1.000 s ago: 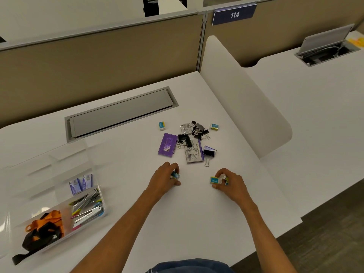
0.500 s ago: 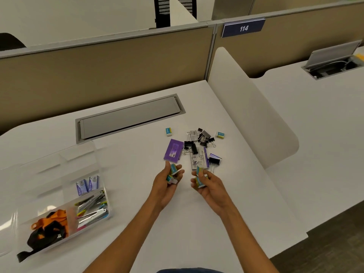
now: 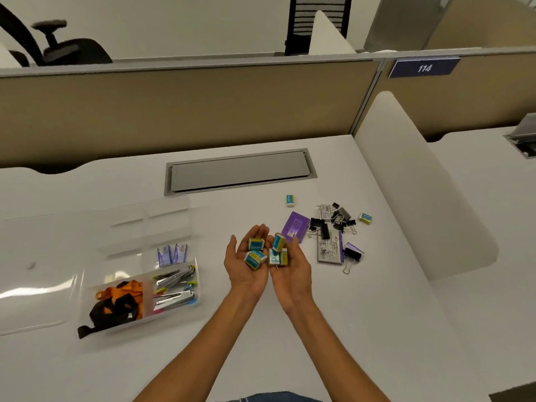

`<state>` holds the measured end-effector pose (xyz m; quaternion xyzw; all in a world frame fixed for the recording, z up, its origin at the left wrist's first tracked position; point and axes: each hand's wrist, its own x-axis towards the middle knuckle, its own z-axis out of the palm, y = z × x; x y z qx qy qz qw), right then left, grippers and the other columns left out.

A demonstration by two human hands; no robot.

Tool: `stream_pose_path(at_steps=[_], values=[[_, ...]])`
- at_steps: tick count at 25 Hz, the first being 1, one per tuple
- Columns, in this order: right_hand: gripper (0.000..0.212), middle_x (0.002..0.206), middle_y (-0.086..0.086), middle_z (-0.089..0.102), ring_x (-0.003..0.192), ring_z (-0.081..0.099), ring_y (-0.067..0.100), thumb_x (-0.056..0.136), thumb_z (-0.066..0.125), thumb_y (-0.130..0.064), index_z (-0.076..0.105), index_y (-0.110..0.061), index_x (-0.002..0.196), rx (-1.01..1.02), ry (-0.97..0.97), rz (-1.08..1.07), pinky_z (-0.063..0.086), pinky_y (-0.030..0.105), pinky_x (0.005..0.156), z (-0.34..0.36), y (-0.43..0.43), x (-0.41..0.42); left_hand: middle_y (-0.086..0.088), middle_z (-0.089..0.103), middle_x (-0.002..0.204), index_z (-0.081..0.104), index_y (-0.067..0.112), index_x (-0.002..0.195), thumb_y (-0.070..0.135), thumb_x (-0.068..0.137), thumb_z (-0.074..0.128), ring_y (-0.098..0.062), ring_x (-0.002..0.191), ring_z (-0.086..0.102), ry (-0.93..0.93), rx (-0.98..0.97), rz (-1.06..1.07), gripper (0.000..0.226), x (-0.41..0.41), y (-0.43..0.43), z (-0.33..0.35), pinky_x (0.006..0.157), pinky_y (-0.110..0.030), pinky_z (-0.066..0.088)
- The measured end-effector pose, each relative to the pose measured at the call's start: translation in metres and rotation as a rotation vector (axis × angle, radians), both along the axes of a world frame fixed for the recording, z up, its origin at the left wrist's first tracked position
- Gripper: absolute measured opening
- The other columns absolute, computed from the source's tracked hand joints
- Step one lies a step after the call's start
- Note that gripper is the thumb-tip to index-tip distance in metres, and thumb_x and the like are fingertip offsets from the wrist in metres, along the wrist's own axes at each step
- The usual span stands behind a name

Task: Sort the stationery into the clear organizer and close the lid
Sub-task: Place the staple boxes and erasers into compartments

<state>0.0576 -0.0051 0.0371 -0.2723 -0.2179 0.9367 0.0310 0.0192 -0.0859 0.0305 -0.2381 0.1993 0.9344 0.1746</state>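
Observation:
My left hand point(image 3: 246, 271) and my right hand point(image 3: 291, 274) are side by side, palms up, above the desk's middle. Small blue-and-yellow staple boxes point(image 3: 255, 253) rest in the left palm, and more small boxes point(image 3: 278, 250) sit in the right palm. The clear organizer point(image 3: 87, 288) lies at the left, lid open, with an orange-and-black lanyard point(image 3: 119, 303), staplers point(image 3: 177, 288) and two small purple packets point(image 3: 172, 253) inside. A pile of black binder clips point(image 3: 333, 221), a purple box point(image 3: 295, 226) and a card pack point(image 3: 329, 246) lies to the right.
Two loose small boxes point(image 3: 290, 200) point(image 3: 365, 218) lie on the desk near the pile. A grey cable hatch point(image 3: 239, 171) is set into the desk behind. A white curved divider point(image 3: 420, 184) bounds the right side. A tan partition wall stands at the back.
Both hands lifted from the desk with small boxes, turned palms up and came together. The view shifted, so the desk objects appear further right.

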Motion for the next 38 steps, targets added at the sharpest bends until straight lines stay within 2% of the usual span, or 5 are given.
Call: stream_pose_path(at_steps=[9,21,28,33,38], values=[[0.054,0.124,0.015,0.067,0.118,0.063,0.031,0.096,0.044,-0.051,0.062,-0.009,0.125,0.087,-0.03,0.248,0.05,0.043,0.102,0.004,-0.108,-0.049,-0.016,0.064,0.126,0.065,0.003,0.118,0.048,0.097,0.042,-0.028,0.114,0.062,0.073,-0.053,0.206,0.055,-0.034,-0.115,0.006,0.104,-0.041,0.046],[0.024,0.098,0.012,0.07,0.095,0.067,0.024,0.087,0.068,-0.031,0.071,-0.01,0.097,0.213,-0.119,0.474,0.051,0.04,0.095,-0.009,-0.284,-0.097,-0.015,0.067,0.121,0.068,0.005,0.11,0.036,0.101,0.041,-0.027,0.107,0.065,-0.015,-0.334,0.322,0.042,-0.063,-0.293,-0.02,0.094,-0.04,0.051],[0.032,0.096,0.004,0.076,0.093,0.072,0.018,0.088,0.064,-0.042,0.073,-0.013,0.099,0.451,-0.13,0.594,0.055,0.03,0.08,-0.017,-0.3,-0.105,-0.01,0.072,0.114,0.073,0.009,0.104,0.045,0.1,0.039,-0.025,0.106,0.066,0.029,-0.613,0.161,0.049,-0.071,-0.324,-0.019,0.093,-0.039,0.051],[0.055,0.131,0.005,0.061,0.125,0.054,0.018,0.094,0.054,-0.048,0.052,-0.013,0.137,0.592,-0.106,0.664,0.037,0.036,0.113,-0.013,-0.292,-0.105,0.004,0.075,0.107,0.074,0.016,0.104,0.054,0.099,0.032,-0.007,0.107,0.066,0.139,-0.878,0.14,0.057,-0.067,-0.333,-0.018,0.089,-0.022,0.042],[0.035,0.116,0.004,0.07,0.112,0.064,0.019,0.093,0.059,-0.039,0.066,-0.014,0.117,0.77,-0.019,0.574,0.051,0.039,0.1,0.0,-0.277,-0.103,0.004,0.074,0.11,0.073,0.021,0.105,0.048,0.101,0.033,-0.012,0.107,0.067,0.251,-0.974,0.19,0.048,-0.064,-0.337,-0.01,0.095,-0.027,0.048]])
